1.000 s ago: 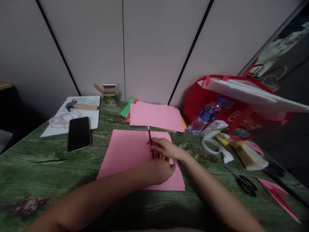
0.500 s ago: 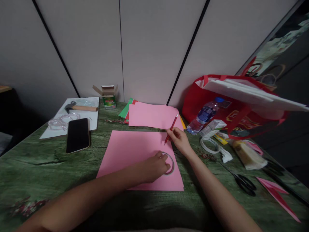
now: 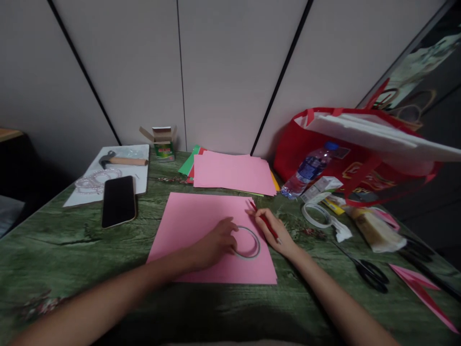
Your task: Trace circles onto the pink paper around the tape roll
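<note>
Looks like ring positioning on paper, pencil at the ready. Thin grey round ring (image 3: 259,246) sits on the right part of the pink rectangular paper sheets (image 3: 190,221), mid-desk (image 3: 61,264). Left hand (image 3: 218,242): fingers half-curled at ring's left rim; can't tell if pinching. Right hand (image 3: 281,234): fingers closed around slim red pencil (image 3: 267,222), by sheets' right edge. Next move likely calls for a steady ring, pencil point down.

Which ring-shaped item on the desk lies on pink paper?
The thin grey ring at the left hand lies on the front pink paper; the white roll sits farther right, on the green tabletop.
</note>
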`<control>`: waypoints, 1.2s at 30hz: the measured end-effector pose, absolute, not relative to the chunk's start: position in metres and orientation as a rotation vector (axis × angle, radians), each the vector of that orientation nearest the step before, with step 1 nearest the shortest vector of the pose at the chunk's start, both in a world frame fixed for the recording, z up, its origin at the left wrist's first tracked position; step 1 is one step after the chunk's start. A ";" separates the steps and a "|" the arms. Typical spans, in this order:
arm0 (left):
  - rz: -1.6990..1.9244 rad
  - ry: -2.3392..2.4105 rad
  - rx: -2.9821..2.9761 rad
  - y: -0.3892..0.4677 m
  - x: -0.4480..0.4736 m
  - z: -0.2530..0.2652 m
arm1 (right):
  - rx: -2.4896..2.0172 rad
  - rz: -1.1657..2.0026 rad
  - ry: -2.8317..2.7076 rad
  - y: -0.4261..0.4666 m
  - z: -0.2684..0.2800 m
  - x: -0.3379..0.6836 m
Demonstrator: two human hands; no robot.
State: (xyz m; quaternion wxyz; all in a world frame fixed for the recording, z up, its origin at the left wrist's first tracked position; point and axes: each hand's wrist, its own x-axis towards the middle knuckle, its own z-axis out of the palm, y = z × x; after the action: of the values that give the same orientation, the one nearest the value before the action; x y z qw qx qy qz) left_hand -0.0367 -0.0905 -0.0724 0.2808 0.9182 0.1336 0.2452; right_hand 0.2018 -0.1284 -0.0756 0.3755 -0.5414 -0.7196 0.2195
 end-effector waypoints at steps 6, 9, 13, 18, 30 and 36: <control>0.568 0.573 2.410 -0.072 -0.094 -0.056 | -1.270 0.410 -2.129 -0.132 -0.086 0.211; 0.588 0.579 2.478 -0.076 -0.110 -0.053 | -1.253 0.441 -2.119 -0.132 -0.088 0.214; 0.588 0.421 2.644 -0.090 -0.111 -0.058 | -1.288 0.503 -2.076 -0.132 -0.085 0.215; 0.610 0.441 2.618 -0.095 -0.108 -0.064 | -1.353 0.571 -2.010 -0.132 -0.080 0.215; 0.771 0.449 2.480 -0.088 -0.114 -0.070 | -1.164 1.074 -1.317 -0.080 -0.012 0.136; 0.771 0.438 2.484 -0.087 -0.117 -0.069 | -1.201 1.268 -1.222 -0.055 -0.020 0.108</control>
State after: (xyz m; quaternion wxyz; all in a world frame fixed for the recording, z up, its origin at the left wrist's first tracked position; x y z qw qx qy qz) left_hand -0.1169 -0.0868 -0.0690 0.2493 0.9120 0.1609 0.2832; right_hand 0.1084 -0.0549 -0.0204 0.4837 -0.4931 -0.5019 0.5206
